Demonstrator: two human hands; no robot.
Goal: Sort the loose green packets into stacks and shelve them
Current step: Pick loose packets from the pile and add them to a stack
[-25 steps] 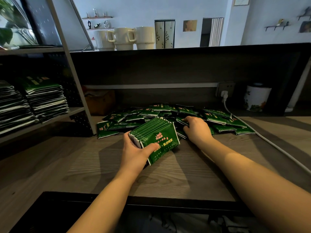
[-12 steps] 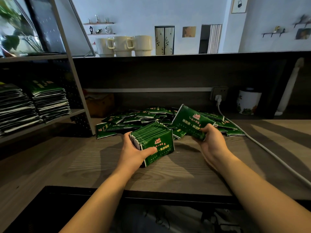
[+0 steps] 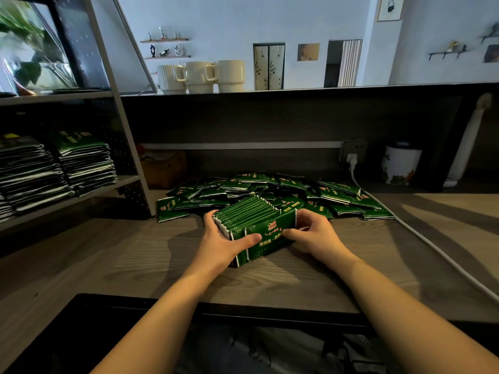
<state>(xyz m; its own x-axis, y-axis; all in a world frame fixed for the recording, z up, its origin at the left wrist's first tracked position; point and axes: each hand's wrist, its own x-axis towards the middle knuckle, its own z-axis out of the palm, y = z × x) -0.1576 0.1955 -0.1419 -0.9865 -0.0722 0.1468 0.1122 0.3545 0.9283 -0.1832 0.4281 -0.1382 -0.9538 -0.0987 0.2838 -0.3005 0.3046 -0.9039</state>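
Observation:
A stack of green packets (image 3: 255,221) stands on edge on the wooden counter (image 3: 189,276), gripped from both sides. My left hand (image 3: 220,245) clasps its left end, thumb across the front packet. My right hand (image 3: 314,234) presses its right end. Behind the stack lies a loose pile of green packets (image 3: 283,188). On the shelf (image 3: 81,197) at the left rest finished stacks of packets (image 3: 83,163).
A white power cable (image 3: 421,240) runs from a wall socket (image 3: 352,152) across the counter's right side. A white jar (image 3: 401,164) stands at the back right, a brown box (image 3: 163,168) at the back left. Three mugs (image 3: 201,76) sit on the upper ledge.
My right hand picked one packet from the pile, lifted it, and brought it onto the stack held by my left hand. Both hands now clamp the stack.

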